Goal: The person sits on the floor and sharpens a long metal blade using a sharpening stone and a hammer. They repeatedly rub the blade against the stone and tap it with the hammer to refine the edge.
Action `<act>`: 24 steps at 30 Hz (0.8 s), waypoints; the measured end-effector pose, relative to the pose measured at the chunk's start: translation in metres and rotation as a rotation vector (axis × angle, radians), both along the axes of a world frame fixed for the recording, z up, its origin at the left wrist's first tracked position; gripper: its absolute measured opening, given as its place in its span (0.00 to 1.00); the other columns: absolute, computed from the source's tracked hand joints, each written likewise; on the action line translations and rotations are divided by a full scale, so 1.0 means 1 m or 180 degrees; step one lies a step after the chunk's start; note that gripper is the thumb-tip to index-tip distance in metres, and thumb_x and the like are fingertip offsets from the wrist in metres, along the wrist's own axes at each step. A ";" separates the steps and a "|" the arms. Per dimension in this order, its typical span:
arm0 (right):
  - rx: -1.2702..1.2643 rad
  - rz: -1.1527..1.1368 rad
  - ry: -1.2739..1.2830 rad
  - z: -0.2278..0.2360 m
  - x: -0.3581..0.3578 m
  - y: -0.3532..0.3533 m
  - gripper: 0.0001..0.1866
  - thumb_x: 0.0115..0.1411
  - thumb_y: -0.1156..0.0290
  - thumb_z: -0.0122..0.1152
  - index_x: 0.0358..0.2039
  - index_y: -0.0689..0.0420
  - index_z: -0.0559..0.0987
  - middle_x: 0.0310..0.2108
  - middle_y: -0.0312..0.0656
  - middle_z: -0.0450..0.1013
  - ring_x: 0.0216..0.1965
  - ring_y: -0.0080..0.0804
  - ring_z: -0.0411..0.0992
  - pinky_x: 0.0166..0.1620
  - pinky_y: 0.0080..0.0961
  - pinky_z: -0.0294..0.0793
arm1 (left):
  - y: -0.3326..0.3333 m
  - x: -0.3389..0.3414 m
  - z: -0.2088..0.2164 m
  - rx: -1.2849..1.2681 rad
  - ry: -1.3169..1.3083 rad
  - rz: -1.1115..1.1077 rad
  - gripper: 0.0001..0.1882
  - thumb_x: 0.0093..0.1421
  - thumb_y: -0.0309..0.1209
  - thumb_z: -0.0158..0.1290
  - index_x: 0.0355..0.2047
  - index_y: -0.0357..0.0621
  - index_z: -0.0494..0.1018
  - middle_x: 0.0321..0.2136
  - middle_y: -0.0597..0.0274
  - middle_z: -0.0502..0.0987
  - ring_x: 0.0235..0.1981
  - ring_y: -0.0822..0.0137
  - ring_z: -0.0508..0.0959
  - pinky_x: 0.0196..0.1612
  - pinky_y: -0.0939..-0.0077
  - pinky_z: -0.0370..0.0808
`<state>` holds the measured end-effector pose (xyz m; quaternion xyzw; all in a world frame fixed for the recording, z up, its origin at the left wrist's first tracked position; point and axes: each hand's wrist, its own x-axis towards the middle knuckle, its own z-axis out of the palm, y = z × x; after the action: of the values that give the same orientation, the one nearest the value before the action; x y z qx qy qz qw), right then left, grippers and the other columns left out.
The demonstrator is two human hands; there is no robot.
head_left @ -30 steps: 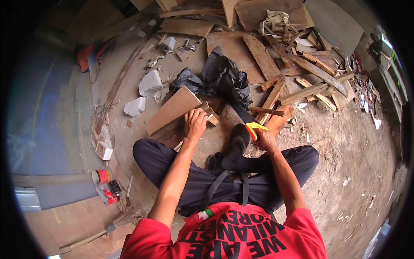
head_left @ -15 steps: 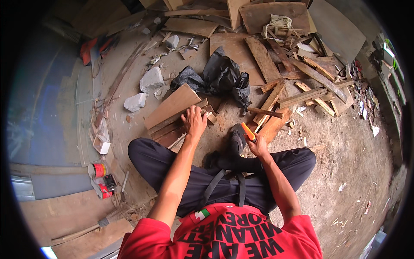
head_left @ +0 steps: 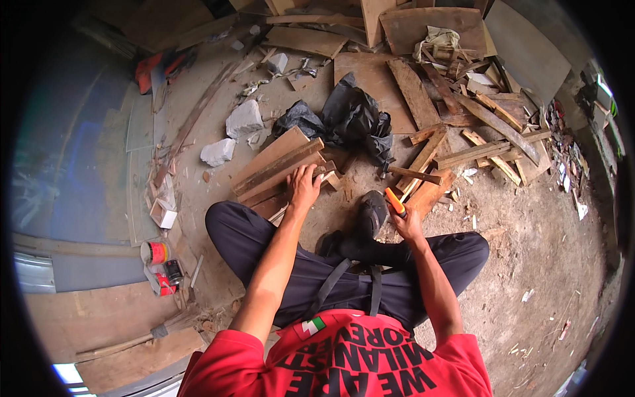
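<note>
My left hand [head_left: 305,188] lies over the near right end of a pile of wooden pieces in front of my left knee, its fingers apart and touching the wood. A dark-edged wooden strip [head_left: 281,165] and a broad pale board [head_left: 270,157] lie in that pile, slanting up to the right. My right hand [head_left: 409,226] is closed around an orange-and-black tool [head_left: 395,201], whose orange end points away and to the left; its kind is not clear. A hammer [head_left: 415,175] with a wooden handle rests just beyond it, near my shoe [head_left: 374,210].
Black plastic sheeting [head_left: 354,116] lies crumpled beyond the pile. Scrap planks [head_left: 493,145] are heaped at the far right. White blocks [head_left: 244,119] sit to the left of the pile. Red tins [head_left: 155,253] stand by my left side, near glass sheets [head_left: 140,178].
My left hand has shifted slightly on the pile, and the strips under it now lie spread differently, with more of them showing. My right hand still holds the orange-and-black tool. The view has shifted a little.
</note>
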<state>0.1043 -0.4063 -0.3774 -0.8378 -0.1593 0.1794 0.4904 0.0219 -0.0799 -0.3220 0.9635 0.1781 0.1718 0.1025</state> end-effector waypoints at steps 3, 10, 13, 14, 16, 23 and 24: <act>-0.0040 0.0039 -0.0017 0.006 0.001 0.005 0.22 0.61 0.53 0.63 0.37 0.64 0.80 0.22 0.55 0.74 0.27 0.48 0.78 0.33 0.40 0.73 | 0.005 -0.009 -0.003 -0.0151 -0.0021 -0.0036 0.20 0.57 0.35 0.61 0.51 0.48 0.75 0.44 0.59 0.75 0.50 0.54 0.73 0.53 0.54 0.66; 0.0239 -0.0023 0.0008 0.017 -0.006 0.010 0.21 0.62 0.54 0.62 0.37 0.63 0.81 0.23 0.55 0.75 0.29 0.46 0.79 0.33 0.39 0.73 | 0.032 -0.040 0.011 -0.0698 0.0536 0.0151 0.20 0.54 0.30 0.64 0.48 0.47 0.76 0.44 0.52 0.77 0.53 0.48 0.73 0.56 0.49 0.66; 0.0117 0.0008 0.0033 0.025 -0.009 0.006 0.20 0.62 0.55 0.62 0.37 0.63 0.81 0.22 0.54 0.75 0.27 0.43 0.79 0.32 0.38 0.72 | 0.043 -0.047 0.043 -0.0226 0.1676 0.0502 0.19 0.53 0.29 0.64 0.46 0.47 0.76 0.44 0.53 0.77 0.54 0.50 0.72 0.56 0.43 0.64; 0.0116 -0.0003 0.0028 0.025 -0.009 0.005 0.20 0.62 0.55 0.63 0.37 0.63 0.81 0.21 0.53 0.75 0.26 0.41 0.78 0.32 0.37 0.72 | 0.057 -0.046 0.032 0.0095 0.1855 0.0565 0.19 0.52 0.32 0.66 0.44 0.48 0.77 0.46 0.56 0.77 0.56 0.51 0.71 0.56 0.41 0.63; 0.0193 -0.0058 0.0005 0.026 -0.012 0.007 0.19 0.62 0.56 0.63 0.35 0.64 0.80 0.20 0.52 0.74 0.24 0.39 0.76 0.31 0.36 0.72 | 0.068 -0.042 0.038 -0.0169 0.1453 0.0315 0.21 0.51 0.34 0.66 0.45 0.47 0.76 0.47 0.56 0.77 0.56 0.52 0.71 0.56 0.42 0.63; 0.0292 -0.0238 -0.0222 0.037 -0.032 0.013 0.17 0.61 0.61 0.64 0.29 0.66 0.78 0.16 0.51 0.69 0.19 0.31 0.70 0.26 0.36 0.69 | 0.065 0.002 0.033 -0.0652 0.0005 -0.0106 0.24 0.56 0.37 0.62 0.51 0.45 0.71 0.48 0.54 0.75 0.52 0.47 0.73 0.53 0.48 0.68; 0.0332 -0.0261 -0.0308 0.033 -0.035 0.014 0.17 0.61 0.62 0.64 0.29 0.66 0.78 0.16 0.51 0.69 0.18 0.30 0.69 0.26 0.35 0.68 | 0.072 0.010 0.025 -0.0646 -0.0225 -0.0111 0.25 0.56 0.37 0.62 0.52 0.44 0.71 0.48 0.52 0.74 0.53 0.47 0.73 0.54 0.48 0.68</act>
<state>0.0693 -0.3924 -0.3440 -0.8246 -0.1576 0.1099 0.5320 0.0318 -0.0082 -0.2973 0.9444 0.1741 0.1849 0.2088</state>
